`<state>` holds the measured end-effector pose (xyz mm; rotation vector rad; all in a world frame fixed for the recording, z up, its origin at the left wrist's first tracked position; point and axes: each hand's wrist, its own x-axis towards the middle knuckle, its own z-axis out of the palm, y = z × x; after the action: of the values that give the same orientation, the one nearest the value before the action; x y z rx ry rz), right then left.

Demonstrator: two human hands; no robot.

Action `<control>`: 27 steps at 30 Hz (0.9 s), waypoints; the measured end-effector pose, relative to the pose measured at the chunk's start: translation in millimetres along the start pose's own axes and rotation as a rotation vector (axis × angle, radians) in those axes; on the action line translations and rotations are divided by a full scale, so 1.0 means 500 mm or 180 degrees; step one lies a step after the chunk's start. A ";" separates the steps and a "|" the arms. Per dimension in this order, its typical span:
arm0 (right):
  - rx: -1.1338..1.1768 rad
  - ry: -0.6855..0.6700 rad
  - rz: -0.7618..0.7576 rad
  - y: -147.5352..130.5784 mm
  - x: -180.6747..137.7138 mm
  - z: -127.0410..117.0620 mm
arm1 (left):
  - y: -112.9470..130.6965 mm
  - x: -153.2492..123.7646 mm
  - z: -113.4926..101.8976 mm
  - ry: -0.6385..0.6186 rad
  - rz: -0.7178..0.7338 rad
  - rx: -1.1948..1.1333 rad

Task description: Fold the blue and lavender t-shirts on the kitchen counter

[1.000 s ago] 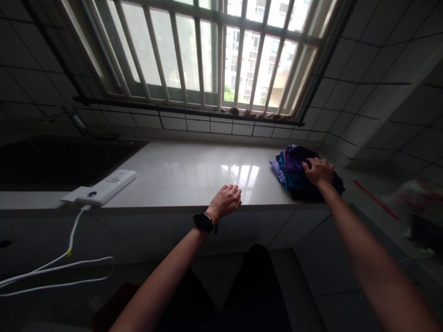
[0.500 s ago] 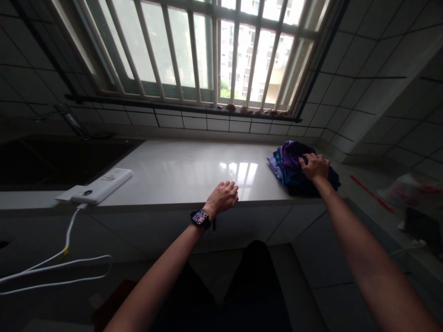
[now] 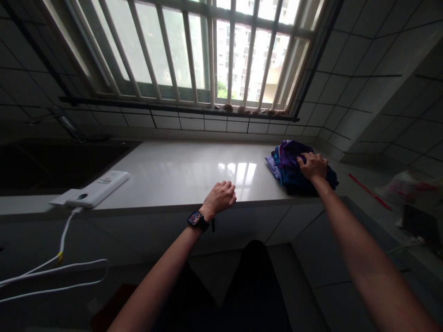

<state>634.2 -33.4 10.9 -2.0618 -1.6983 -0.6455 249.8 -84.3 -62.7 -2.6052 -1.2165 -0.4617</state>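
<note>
I have my right hand (image 3: 312, 167) on the pile of purple and blue clothes (image 3: 288, 159) at the right end of the worktop (image 3: 173, 177), its fingers (image 3: 306, 160) curled onto the cloth, though the dim view hides whether they're clenched; my left hand (image 3: 218, 198) is empty, fingers relaxed at the front edge, and shifting the pile would call for fingers under it.

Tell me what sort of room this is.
Most likely a home kitchen: a pale stone countertop runs along tiled walls beneath a barred window, and what looks like a dark inset sink with a faucet sits at its left end.
</note>
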 end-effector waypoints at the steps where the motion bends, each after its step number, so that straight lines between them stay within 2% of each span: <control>1: 0.0006 0.0015 -0.0001 0.001 0.000 0.001 | -0.004 0.000 0.000 -0.0016 -0.0082 -0.0129; 6: 0.0039 -0.0041 0.0063 0.001 0.002 -0.002 | -0.019 0.001 0.001 -0.0039 -0.0336 -0.0553; 11: 0.0089 -0.0084 0.0200 -0.005 0.003 -0.008 | -0.020 0.000 0.004 -0.0021 -0.0334 -0.0500; 27: 0.0164 -0.0079 0.0225 -0.005 -0.001 -0.012 | -0.023 0.001 0.005 -0.0077 -0.0348 -0.0544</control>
<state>631.0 -36.8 15.3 -2.0919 -1.6300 -0.5502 241.6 -75.9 -64.3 -2.7009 -1.3898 -0.5804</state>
